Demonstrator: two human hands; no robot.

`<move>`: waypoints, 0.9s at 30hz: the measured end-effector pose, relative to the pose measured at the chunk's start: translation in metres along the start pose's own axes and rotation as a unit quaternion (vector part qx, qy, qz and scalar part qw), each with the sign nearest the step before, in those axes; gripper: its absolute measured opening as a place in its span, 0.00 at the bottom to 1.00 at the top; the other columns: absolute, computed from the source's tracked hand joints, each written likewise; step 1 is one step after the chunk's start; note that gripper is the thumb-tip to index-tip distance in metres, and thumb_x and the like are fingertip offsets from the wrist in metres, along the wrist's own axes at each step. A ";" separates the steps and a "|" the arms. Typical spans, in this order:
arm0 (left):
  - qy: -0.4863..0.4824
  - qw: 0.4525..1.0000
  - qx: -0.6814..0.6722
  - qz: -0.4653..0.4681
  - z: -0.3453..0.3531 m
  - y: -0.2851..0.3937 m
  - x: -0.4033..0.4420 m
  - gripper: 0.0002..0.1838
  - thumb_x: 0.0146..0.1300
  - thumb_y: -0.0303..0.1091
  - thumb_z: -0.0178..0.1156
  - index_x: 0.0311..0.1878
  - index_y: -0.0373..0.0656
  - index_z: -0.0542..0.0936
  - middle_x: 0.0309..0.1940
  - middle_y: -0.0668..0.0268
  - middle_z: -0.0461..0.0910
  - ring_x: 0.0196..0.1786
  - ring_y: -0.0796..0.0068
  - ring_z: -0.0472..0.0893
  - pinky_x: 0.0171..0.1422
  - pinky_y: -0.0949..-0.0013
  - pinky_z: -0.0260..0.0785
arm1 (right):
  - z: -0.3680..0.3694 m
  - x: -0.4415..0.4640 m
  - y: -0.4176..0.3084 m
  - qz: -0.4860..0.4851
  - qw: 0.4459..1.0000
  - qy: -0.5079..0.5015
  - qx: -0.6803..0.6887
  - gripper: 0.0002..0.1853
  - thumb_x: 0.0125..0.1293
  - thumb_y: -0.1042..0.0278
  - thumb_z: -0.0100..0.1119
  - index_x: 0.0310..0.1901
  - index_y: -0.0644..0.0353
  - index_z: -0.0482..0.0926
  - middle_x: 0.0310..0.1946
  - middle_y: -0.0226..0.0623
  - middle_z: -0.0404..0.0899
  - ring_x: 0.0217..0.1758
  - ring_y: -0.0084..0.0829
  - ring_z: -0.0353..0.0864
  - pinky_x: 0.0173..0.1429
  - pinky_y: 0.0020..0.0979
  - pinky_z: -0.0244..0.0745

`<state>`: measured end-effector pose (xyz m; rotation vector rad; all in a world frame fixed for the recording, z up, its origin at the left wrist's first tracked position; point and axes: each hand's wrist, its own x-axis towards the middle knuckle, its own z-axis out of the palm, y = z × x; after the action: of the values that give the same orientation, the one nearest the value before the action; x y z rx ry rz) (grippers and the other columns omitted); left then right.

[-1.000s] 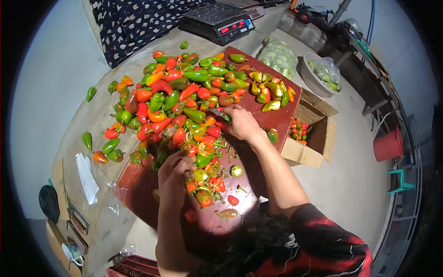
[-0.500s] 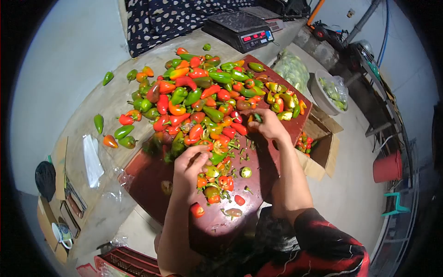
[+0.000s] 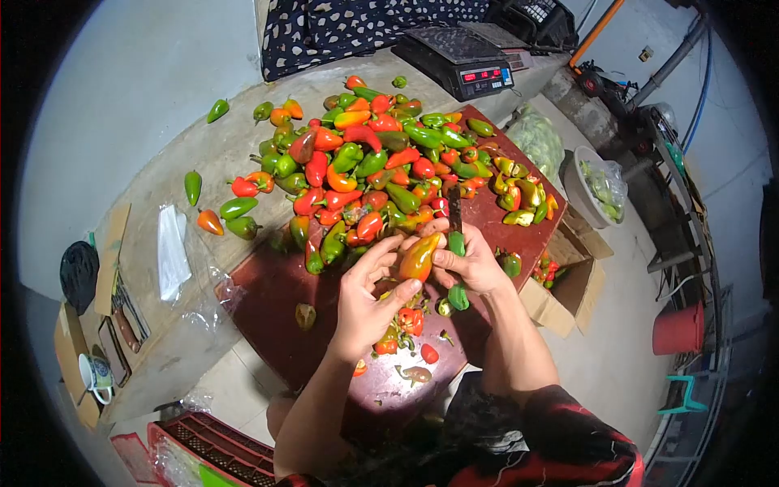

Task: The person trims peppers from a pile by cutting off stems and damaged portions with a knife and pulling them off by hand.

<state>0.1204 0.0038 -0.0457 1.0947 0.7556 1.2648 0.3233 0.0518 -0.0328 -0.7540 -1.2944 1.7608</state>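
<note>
My left hand [image 3: 367, 304] holds an orange-yellow pepper [image 3: 418, 260] between thumb and fingers, over the dark red table [image 3: 272, 296]. A knife with a green handle [image 3: 458, 295] is gripped in my right hand [image 3: 479, 264], its dark blade pointing away from me. The right thumb and fingertips are at the side of the same pepper. Behind both hands spreads a big pile of red, green and orange peppers [image 3: 349, 156]. Cut pepper pieces [image 3: 411, 321] and stem bits lie beneath and in front of the hands, partly hidden by them.
Several yellow-green peppers [image 3: 526, 195] lie at the table's right edge, above an open cardboard box [image 3: 580, 300]. A digital scale [image 3: 458, 65] stands at the back. Loose peppers [image 3: 237, 208] and plastic film lie on the concrete ledge [image 3: 154, 183]. A red crate [image 3: 215, 446] is at lower left.
Both hands have come together over the table, with an orange-yellow pepper now plainly in the left. The knife has turned upright in my right hand. The view has shifted slightly.
</note>
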 end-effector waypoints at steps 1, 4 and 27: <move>0.000 1.000 0.000 0.000 0.001 0.000 0.000 0.34 0.59 0.22 0.70 0.68 0.33 0.69 0.53 0.59 0.80 0.52 0.76 0.80 0.55 0.71 0.75 | 0.004 -0.001 0.002 -0.007 1.000 0.006 -0.005 0.19 0.68 0.71 0.65 0.58 0.63 0.72 0.47 0.41 0.85 0.18 0.18 0.71 0.20 0.22 0.66; 0.020 1.000 -0.012 0.007 0.002 -0.003 -0.001 0.33 0.59 0.22 0.70 0.68 0.33 0.69 0.53 0.58 0.80 0.54 0.75 0.80 0.56 0.71 0.75 | 0.015 -0.002 -0.002 0.007 1.000 0.021 -0.017 0.20 0.68 0.73 0.65 0.58 0.63 0.71 0.48 0.41 0.84 0.20 0.18 0.72 0.22 0.21 0.67; 0.009 0.990 -0.139 -0.007 0.007 0.001 -0.005 0.31 0.64 0.17 0.62 0.70 0.32 0.65 0.59 0.56 0.76 0.60 0.68 0.78 0.66 0.66 0.71 | 0.015 0.007 -0.004 0.065 0.940 0.252 -0.222 0.11 0.73 0.65 0.56 0.50 0.64 0.76 0.25 0.29 0.80 0.22 0.15 0.69 0.26 0.20 0.62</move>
<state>0.1260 -0.0028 -0.0432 0.8519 0.5785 1.3247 0.3086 0.0511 -0.0244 -1.4677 -1.3059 1.2480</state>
